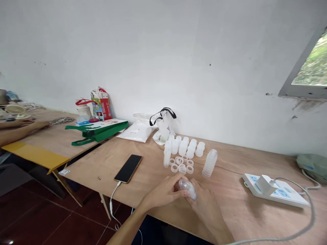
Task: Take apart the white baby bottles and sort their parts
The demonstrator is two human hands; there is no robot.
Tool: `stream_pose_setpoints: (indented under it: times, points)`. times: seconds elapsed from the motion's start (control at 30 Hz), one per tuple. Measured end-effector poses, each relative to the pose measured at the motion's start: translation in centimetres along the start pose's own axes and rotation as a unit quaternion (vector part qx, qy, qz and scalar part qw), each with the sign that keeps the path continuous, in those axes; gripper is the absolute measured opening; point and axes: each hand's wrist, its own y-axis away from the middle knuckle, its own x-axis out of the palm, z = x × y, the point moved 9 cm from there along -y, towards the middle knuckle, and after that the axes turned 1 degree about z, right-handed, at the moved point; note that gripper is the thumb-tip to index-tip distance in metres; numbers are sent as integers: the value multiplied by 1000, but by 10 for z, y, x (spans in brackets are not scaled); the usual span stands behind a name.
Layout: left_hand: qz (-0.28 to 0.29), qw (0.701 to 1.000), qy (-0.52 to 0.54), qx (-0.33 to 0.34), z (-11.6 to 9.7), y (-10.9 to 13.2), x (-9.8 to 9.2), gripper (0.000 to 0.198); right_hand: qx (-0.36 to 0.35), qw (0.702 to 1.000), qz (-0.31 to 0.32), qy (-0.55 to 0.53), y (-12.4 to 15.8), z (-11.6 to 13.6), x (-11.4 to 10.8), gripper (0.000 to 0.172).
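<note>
Close to the table's front edge, my left hand (167,191) and my right hand (204,202) are both closed round a small translucent bottle with a clear domed cap (187,188). The fingers cover much of it, and it lies tilted between them. Just beyond my hands, several clear plastic rings (189,169) lie loose on the wood. Behind the rings stand several milky-white small bottles (191,148) in a cluster. A leaning stack of nested clear domed caps (209,163) is to their right. On the left of the cluster rises a stack of rings (167,159).
A black phone (128,168) lies left with its white cable plugged in. At right is a white power strip (277,190) with a charger. White packages (138,131) and a green bag (102,129) lie further back. Another person's arms (22,131) rest at a neighbouring table.
</note>
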Motion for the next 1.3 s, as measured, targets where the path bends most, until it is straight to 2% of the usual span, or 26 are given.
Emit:
stream_pose_setpoints:
  times: [0.13, 0.17, 0.23, 0.33, 0.47, 0.63, 0.83, 0.97, 1.0, 1.07, 1.13, 1.17, 1.23, 1.3]
  points:
    - [-106, 989, -71, -75, 14, -1, -14, 46, 2, 999, -36, 26, 2, 3, -3, 11]
    - [-104, 989, -73, -72, 13, -1, -13, 44, 3, 999, -38, 28, 2, 3, -3, 11]
    - [-61, 996, -48, -40, 5, -1, -7, 34, 7, 999, -30, 30, 1, 2, -4, 13]
    - [-20, 1000, -13, -5, -4, 1, -4, 31, 6, 1000, -17, 7, -1, 1, -6, 20]
    - [-68, 997, -25, -23, 2, 2, -11, 38, -10, 999, -26, -43, -1, 2, -10, 23]
    - [-112, 993, 2, -46, 7, 0, -8, 34, -1, 997, -53, -54, 1, 2, -18, 25]
    - [-94, 990, 107, 1, -5, 1, 1, 39, -13, 991, -8, -132, -1, 4, -23, 25]
    - [-136, 987, 90, 9, -5, -3, 5, 39, -9, 991, -59, -116, -1, 1, -31, 22]
    - [-159, 982, 103, 8, -3, -7, 2, 39, 2, 992, -82, -95, 0, -2, -34, 22]
    - [-238, 958, 163, -1, 6, -17, -16, 44, 35, 991, -122, -49, 0, -11, -39, 24]
    - [-348, 903, 250, -17, 20, -28, -45, 53, 64, 988, -137, -37, -1, -21, -43, 23]
    - [-367, 887, 279, -11, 21, -38, -56, 55, 72, 987, -135, -51, -2, -26, -44, 22]
    - [-342, 901, 265, 26, 10, -62, -71, 53, 82, 984, -123, -103, -4, -35, -46, 22]
    - [-274, 935, 223, 29, -1, -83, -70, 50, 91, 976, -118, -158, -5, -44, -49, 26]
